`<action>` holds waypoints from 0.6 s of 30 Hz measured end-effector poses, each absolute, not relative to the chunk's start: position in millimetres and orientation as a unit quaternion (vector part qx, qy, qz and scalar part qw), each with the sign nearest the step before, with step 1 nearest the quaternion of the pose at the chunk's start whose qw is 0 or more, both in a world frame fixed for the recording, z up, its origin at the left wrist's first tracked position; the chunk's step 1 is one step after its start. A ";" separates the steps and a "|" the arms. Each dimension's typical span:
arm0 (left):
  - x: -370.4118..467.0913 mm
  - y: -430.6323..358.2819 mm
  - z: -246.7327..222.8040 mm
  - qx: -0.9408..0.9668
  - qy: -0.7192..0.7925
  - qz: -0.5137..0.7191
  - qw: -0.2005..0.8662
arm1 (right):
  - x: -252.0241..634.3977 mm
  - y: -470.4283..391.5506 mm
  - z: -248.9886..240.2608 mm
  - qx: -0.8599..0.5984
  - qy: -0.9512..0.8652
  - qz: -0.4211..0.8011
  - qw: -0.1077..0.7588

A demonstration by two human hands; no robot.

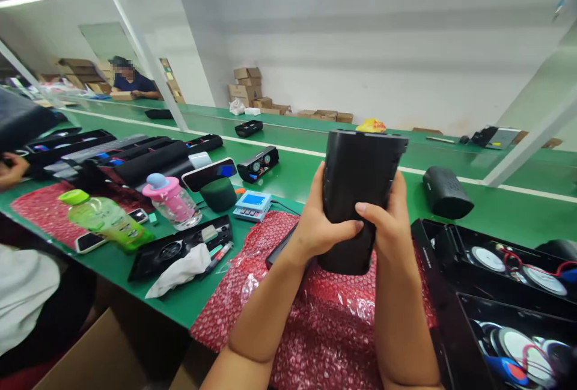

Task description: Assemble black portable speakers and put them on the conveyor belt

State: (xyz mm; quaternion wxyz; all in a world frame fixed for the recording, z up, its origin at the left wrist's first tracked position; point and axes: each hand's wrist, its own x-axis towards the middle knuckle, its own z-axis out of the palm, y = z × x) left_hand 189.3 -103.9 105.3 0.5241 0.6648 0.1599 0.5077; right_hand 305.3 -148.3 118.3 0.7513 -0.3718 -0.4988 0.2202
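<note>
Both forearms reach fwd; L hand (322, 222) & R hand (391, 219) raised, thumbs angled inward, fingers curled.

Green bottle (110, 222) beside pink-lidded bottle (175, 202)

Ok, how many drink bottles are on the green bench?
2: a green plastic bottle with a lime cap near the front edge, at left, and a clear bottle with pink top and blue lid to its right. Others may be hidden.
</note>
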 end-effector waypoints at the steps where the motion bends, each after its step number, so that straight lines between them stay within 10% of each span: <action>1: 191.0 -104.6 104.4 0.665 0.158 0.509 0.523 | 307.5 -149.3 118.0 -0.374 -0.504 0.210 0.749; 18: 189.6 -114.1 111.5 0.695 0.119 0.466 0.534 | 261.9 -184.3 153.5 -0.436 -0.453 0.107 0.770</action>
